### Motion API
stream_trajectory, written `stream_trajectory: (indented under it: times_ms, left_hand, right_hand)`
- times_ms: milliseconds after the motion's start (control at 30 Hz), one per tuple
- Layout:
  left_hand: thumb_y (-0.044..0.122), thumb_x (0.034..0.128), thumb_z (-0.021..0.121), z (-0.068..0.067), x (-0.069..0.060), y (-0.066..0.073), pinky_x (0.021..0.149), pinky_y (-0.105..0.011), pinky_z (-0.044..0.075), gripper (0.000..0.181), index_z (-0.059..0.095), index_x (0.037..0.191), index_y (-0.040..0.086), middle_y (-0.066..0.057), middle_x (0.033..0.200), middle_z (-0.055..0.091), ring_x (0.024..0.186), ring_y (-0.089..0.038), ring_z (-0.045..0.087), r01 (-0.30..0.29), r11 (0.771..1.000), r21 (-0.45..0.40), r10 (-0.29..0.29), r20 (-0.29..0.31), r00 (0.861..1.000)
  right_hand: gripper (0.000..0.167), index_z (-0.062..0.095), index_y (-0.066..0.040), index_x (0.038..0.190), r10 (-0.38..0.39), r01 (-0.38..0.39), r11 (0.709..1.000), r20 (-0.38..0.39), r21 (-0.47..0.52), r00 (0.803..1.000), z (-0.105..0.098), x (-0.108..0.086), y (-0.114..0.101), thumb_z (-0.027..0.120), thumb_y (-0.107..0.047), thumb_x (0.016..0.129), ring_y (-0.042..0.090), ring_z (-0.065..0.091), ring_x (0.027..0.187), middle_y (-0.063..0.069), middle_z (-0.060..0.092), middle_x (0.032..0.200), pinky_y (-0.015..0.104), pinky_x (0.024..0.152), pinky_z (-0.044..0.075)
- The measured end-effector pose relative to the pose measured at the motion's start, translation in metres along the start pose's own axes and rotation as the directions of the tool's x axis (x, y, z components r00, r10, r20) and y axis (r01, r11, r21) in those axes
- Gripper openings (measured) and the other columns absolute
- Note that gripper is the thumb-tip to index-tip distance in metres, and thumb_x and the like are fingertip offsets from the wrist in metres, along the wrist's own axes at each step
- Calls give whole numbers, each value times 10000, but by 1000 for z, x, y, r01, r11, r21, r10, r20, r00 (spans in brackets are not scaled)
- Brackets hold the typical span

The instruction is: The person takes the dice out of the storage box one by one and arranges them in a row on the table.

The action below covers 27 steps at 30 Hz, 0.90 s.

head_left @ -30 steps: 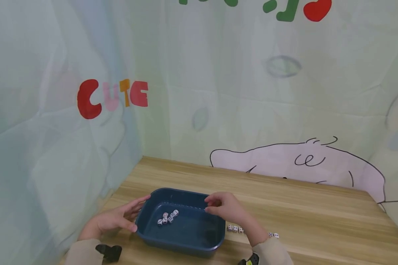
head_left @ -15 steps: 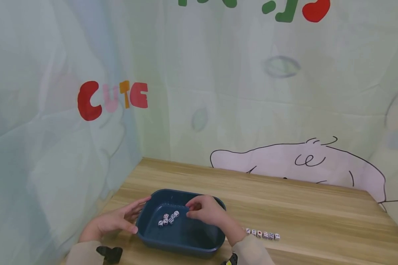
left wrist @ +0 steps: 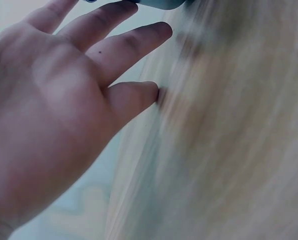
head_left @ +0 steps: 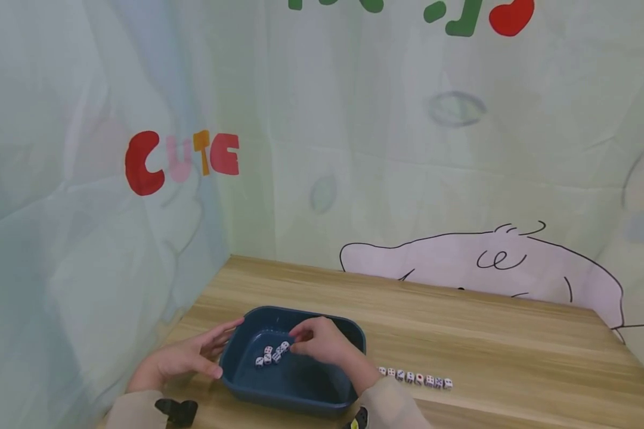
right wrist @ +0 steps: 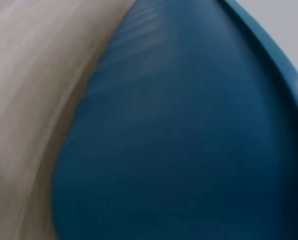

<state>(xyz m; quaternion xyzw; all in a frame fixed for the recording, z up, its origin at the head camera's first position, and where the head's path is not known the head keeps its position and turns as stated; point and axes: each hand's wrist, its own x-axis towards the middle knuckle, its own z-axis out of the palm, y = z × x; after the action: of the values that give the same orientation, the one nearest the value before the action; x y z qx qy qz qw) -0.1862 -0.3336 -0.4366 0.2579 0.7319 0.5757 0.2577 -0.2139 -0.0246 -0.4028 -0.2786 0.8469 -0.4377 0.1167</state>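
Observation:
A dark blue rectangular tub stands on the table, with several white dice gathered in its left half. My left hand lies along the tub's left side, fingers spread and fairly straight, fingertips at the wall. The left wrist view shows its palm and the tub's edge at the top. Over the tub, my right hand reaches in from the right; its thumb and fingertips are apart, close beside the rightmost dice. The right wrist view holds only the tub's outer wall, not the fingers.
On the wooden table, right of the tub, a row of several dice runs left to right, partly behind my right forearm. Printed cloth walls enclose the back and left.
My right hand has moved left across the tub, from its right rim to beside the dice. More of the dice row shows from behind the forearm. My left hand stays put.

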Motion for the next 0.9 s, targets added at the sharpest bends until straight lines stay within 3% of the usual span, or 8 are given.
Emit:
stream_trajectory:
  times_ms: [300,900]
  left_hand:
    - [173,875,705,2,-1,2,1031,-350,299,972,6,1543,67,-366,1533,75,1373,-574,121,9,1000,7,-8,-5,1000]
    - [177,872,710,2,-1,1,1033,-328,292,976,10,1541,65,-374,1529,75,1373,-577,105,0,1000,-3,0,-8,1000]
  right_hand:
    - [189,710,35,990,47,-47,999,11,16,999,15,10,-1,726,-37,816,91,549,702,12,651,797,233,629,457]
    - [162,715,15,972,101,-101,995,11,-3,995,18,20,7,725,-32,817,129,552,694,19,647,788,278,636,469]
